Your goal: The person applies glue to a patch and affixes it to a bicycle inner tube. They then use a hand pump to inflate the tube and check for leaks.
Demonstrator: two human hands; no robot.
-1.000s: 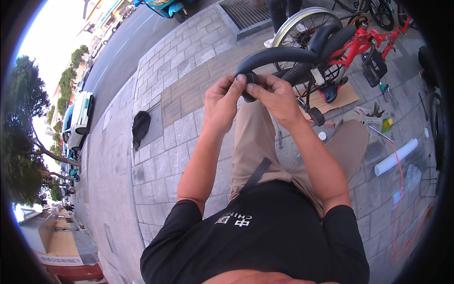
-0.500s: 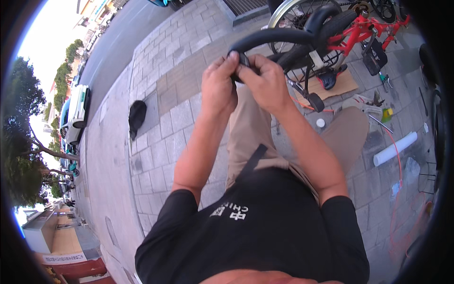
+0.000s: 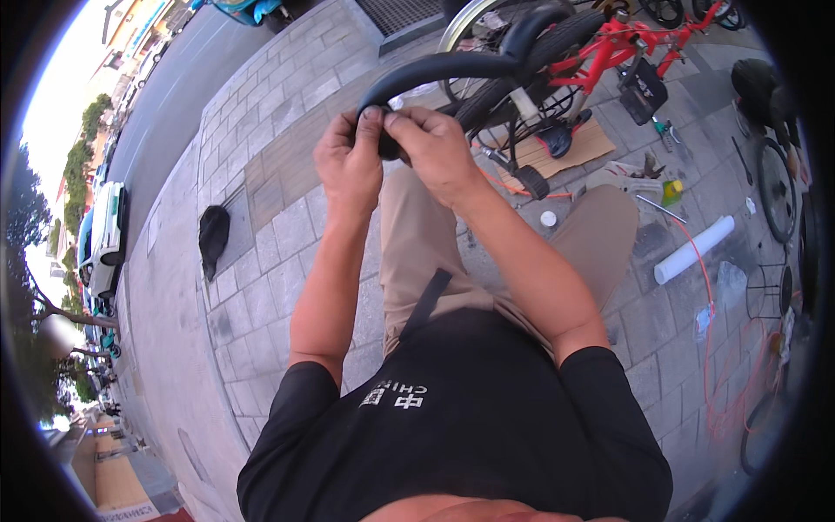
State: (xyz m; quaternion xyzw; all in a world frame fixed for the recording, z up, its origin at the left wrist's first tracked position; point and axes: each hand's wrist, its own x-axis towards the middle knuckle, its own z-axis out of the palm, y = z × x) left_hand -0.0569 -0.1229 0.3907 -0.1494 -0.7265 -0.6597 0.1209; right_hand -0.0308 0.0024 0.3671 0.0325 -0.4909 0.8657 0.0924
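A black bicycle inner tube arches from my hands up toward the bike wheel at the top. My left hand is closed on its near end, thumb pressed on top. Right beside it, my right hand pinches the same stretch of tube, the thumbs almost meeting. What lies under the fingertips is hidden. Behind the tube are a black tire and a pale wheel rim, next to a bicycle with a red frame.
Cardboard lies under the bicycle, with a dark shoe on it. On the paving are a white cap, a yellow bottle, a white roll and an orange hose. A black bundle lies at left, near the road.
The whole scene has shifted left in the picture as the view turned. Both hands stay on the inner tube, and their thumbs now sit more nearly side by side.
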